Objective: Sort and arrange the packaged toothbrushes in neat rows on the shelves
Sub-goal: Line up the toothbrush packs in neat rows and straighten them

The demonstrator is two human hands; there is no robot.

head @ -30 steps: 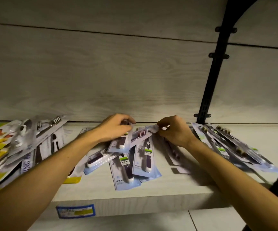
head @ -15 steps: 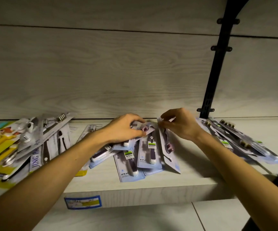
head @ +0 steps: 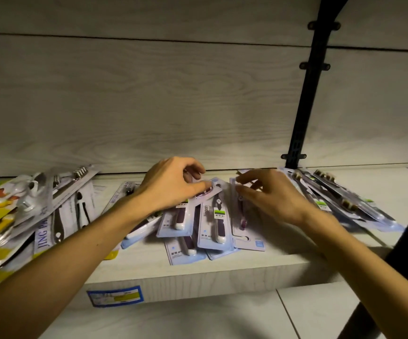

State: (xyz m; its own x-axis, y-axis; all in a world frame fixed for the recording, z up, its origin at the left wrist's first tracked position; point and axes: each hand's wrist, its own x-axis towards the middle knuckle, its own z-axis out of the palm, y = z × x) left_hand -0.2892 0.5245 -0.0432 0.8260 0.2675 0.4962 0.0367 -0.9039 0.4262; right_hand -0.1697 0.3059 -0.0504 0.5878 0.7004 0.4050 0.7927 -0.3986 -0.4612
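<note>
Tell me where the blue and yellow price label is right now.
In the head view, the price label sits on the shelf's front edge, lower left of centre, below the left forearm.

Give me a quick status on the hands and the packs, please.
Left hand pinches a purple pack. Right hand open over the next pack. Middle packs overlap, rows not neat yet.

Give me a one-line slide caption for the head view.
Both hands, left and right, straighten purple toothbrush packs mid-shelf.
</note>
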